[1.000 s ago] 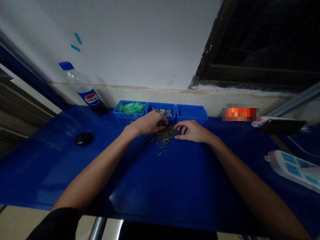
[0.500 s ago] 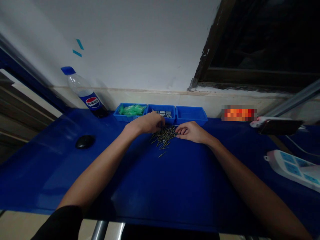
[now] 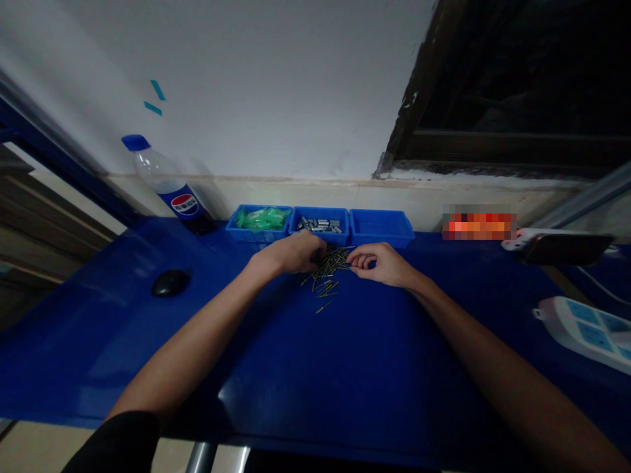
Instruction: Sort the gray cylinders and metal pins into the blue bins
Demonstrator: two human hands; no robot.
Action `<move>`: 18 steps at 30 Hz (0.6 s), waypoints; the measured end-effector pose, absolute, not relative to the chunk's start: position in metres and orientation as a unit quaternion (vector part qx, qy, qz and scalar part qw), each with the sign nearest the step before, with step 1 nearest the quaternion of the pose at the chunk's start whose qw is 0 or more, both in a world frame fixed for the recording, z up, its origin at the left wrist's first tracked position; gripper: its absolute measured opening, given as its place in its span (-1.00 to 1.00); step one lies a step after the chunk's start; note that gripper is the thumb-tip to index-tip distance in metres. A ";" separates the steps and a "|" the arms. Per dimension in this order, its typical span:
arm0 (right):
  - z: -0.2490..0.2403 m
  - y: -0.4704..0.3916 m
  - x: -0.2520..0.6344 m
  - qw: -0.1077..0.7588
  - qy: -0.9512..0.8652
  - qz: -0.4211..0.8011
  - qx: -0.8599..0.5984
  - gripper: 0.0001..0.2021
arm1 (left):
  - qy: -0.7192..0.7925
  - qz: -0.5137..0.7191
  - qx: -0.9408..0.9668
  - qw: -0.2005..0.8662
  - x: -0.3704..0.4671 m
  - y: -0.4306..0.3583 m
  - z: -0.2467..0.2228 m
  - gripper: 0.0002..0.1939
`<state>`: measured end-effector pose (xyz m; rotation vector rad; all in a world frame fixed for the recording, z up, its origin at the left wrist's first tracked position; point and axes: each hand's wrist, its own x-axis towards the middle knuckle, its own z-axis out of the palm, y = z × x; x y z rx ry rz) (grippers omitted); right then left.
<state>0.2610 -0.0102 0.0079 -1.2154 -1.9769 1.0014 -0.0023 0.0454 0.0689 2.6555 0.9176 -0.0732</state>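
Note:
A pile of thin, brass-coloured metal pins (image 3: 325, 269) lies on the blue table, a few of them strewn toward me. My left hand (image 3: 298, 252) is at the pile's left side, its fingers curled down and partly hiding the pins. At the right side, the thumb and fingers of my right hand (image 3: 375, 263) are pinched together by the pins. Whatever either hand holds is too small or hidden to make out. Just behind sits a blue bin (image 3: 321, 211) with short silvery metal cylinders (image 3: 320, 225).
Left of that bin stands another with green plastic packets (image 3: 263, 218); a third blue bin (image 3: 380, 226) is on the right. A cola bottle (image 3: 172, 190) and a black mouse (image 3: 170, 282) are leftward. A phone (image 3: 566, 251) and a white power strip (image 3: 591, 332) lie right.
My left hand has drawn back from the middle bin's front edge down to the pile, uncovering more of the metal cylinders. My right hand stays by the pile. The view has shifted slightly.

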 end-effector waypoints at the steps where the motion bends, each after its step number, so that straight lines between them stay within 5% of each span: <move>1: 0.007 -0.011 0.261 0.316 -0.736 0.379 -0.463 -0.80 | 0.327 -0.019 0.931 0.161 -0.003 0.047 0.068 -0.77; 10: 0.010 -0.016 0.260 0.435 -0.616 0.457 -0.472 -0.72 | 0.412 -0.057 0.894 0.164 -0.002 0.042 0.065 -0.68; 18: 0.018 -0.021 0.257 0.440 -0.581 0.497 -0.471 -0.76 | 0.365 0.008 0.908 0.206 0.012 0.040 0.051 -0.70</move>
